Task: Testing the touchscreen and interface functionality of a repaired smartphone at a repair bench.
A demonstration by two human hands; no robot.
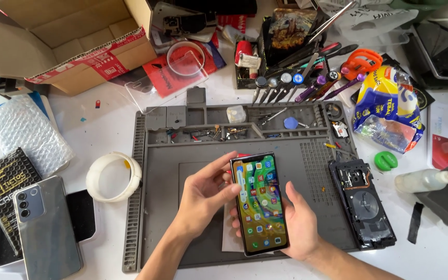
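A smartphone (261, 203) with its screen lit, showing rows of app icons, is held flat over the grey repair mat (317, 181). My right hand (301, 223) cradles it from beneath and along its right edge. My left hand (203, 194) rests at the phone's left edge, thumb touching the side of the screen. An opened phone back with a round coil (363, 202) lies on the mat's right edge.
Screwdrivers (291, 83) and orange scissors (361, 59) lie behind the mat. A cardboard box (63, 41) stands at the back left. A white tape ring (114, 176), a grey phone (45, 223), bubble wrap (27, 132), a snack bag (387, 109) and a white bottle (423, 180) surround it.
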